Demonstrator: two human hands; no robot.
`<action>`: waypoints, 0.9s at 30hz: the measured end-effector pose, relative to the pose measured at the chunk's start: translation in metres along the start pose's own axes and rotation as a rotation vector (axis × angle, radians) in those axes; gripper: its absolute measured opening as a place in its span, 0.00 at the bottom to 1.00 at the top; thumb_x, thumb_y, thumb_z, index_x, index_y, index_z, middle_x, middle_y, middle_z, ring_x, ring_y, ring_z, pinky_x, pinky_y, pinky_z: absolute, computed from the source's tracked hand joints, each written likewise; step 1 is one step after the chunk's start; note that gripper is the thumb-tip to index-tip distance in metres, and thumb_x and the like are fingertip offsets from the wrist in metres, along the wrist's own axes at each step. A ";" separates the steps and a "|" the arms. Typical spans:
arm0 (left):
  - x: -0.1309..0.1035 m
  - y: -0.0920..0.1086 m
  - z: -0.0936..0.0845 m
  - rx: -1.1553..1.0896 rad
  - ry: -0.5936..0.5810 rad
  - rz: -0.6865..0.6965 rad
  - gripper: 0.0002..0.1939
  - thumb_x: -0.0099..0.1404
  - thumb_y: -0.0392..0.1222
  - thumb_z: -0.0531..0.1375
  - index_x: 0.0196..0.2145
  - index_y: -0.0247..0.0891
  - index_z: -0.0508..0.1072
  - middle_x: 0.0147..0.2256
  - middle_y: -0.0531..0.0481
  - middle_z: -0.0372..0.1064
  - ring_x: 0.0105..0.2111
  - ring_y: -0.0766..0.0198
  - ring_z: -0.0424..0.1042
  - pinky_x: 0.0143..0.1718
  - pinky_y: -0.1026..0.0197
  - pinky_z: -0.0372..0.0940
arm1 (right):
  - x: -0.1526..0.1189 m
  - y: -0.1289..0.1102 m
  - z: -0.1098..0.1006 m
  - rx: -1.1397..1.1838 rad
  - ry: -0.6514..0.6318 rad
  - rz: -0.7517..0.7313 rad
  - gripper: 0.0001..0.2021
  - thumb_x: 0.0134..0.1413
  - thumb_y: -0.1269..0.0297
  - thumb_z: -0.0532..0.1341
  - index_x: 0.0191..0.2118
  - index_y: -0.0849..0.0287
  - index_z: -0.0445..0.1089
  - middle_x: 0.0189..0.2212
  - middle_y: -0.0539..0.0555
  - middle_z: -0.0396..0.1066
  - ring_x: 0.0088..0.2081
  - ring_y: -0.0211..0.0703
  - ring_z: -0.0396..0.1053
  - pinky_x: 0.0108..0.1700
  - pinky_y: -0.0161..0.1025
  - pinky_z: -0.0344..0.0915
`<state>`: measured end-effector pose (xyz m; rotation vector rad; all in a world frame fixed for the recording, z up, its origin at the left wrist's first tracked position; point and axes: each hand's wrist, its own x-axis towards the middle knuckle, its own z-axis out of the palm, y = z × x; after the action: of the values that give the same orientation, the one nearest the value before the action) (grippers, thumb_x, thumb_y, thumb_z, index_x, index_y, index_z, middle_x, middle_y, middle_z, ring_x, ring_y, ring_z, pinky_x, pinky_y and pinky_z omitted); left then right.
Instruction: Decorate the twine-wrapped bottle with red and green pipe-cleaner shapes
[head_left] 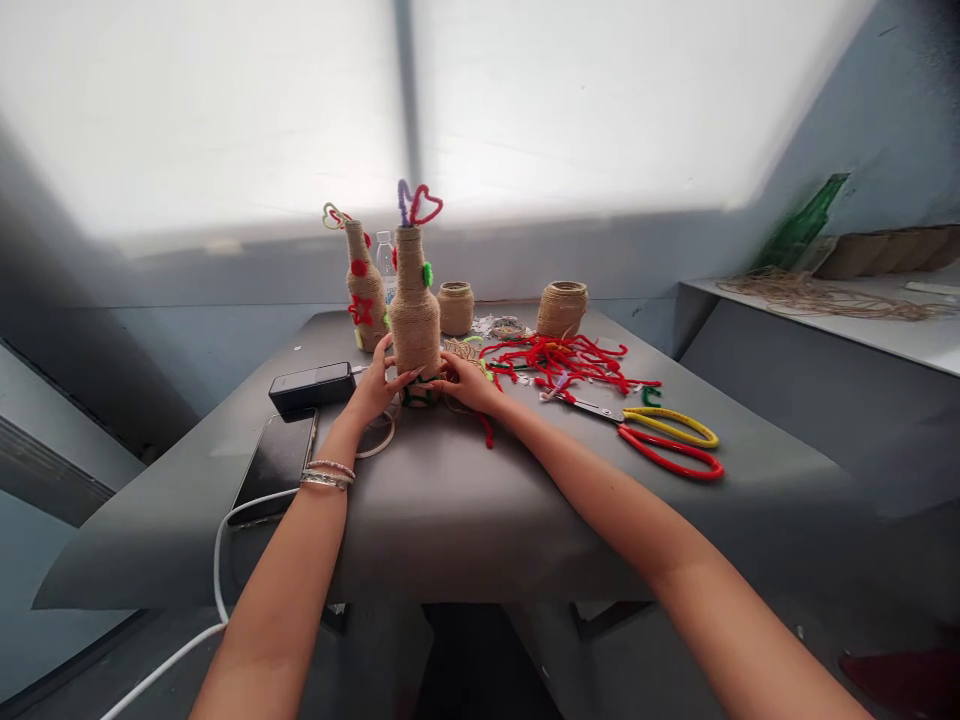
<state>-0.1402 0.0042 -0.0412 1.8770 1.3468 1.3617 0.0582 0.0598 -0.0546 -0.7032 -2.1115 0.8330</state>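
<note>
A twine-wrapped bottle (415, 320) stands upright on the table between my hands. From its mouth rise a red pipe cleaner heart (427, 205) and a purple pipe cleaner shape (404, 202). My left hand (373, 385) curves round the bottle's left side, its fingers on the lower part. On the other side my right hand (465, 382) holds the base, fingertips by a dark green pipe cleaner shape (418, 391) that the fingers partly cover. Just behind to the left is a second twine-wrapped bottle (361, 290) with a red star and red dots.
Red pipe cleaners (562, 358) lie in a heap right of the bottle, with scissors (637, 430) in front. Two twine-wrapped jars, one at left (455, 308) and one at right (562, 308), stand behind. A phone (276, 460), a black box (311, 385) and a white cable (219, 570) occupy the left.
</note>
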 end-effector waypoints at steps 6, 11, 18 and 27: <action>0.001 -0.002 0.001 -0.144 -0.021 -0.051 0.40 0.55 0.51 0.65 0.60 0.38 0.54 0.49 0.41 0.69 0.54 0.52 0.65 0.57 0.47 0.54 | 0.000 0.003 0.000 0.008 0.001 -0.003 0.28 0.49 0.57 0.64 0.56 0.56 0.62 0.37 0.53 0.73 0.37 0.43 0.71 0.40 0.40 0.68; 0.000 0.004 0.000 -0.294 -0.054 -0.150 0.42 0.53 0.56 0.65 0.60 0.36 0.56 0.46 0.40 0.71 0.48 0.51 0.69 0.52 0.49 0.61 | 0.000 0.004 0.000 0.053 -0.012 -0.044 0.27 0.49 0.55 0.64 0.55 0.56 0.61 0.39 0.54 0.73 0.40 0.45 0.71 0.41 0.41 0.68; 0.002 0.004 0.003 -0.211 0.001 -0.112 0.46 0.48 0.51 0.69 0.61 0.38 0.54 0.45 0.41 0.72 0.51 0.50 0.68 0.52 0.49 0.61 | -0.001 -0.001 -0.001 -0.009 -0.008 -0.033 0.26 0.50 0.57 0.64 0.55 0.56 0.62 0.38 0.53 0.73 0.37 0.43 0.70 0.40 0.40 0.67; 0.003 -0.007 0.006 -0.169 0.042 -0.044 0.45 0.52 0.51 0.67 0.61 0.38 0.50 0.43 0.42 0.73 0.47 0.51 0.71 0.52 0.48 0.62 | -0.004 -0.010 -0.004 -0.181 -0.024 -0.101 0.31 0.46 0.54 0.66 0.55 0.58 0.61 0.38 0.54 0.71 0.36 0.43 0.69 0.37 0.38 0.65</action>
<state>-0.1380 0.0106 -0.0481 1.7080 1.2436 1.4519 0.0618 0.0521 -0.0466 -0.6759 -2.2431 0.6041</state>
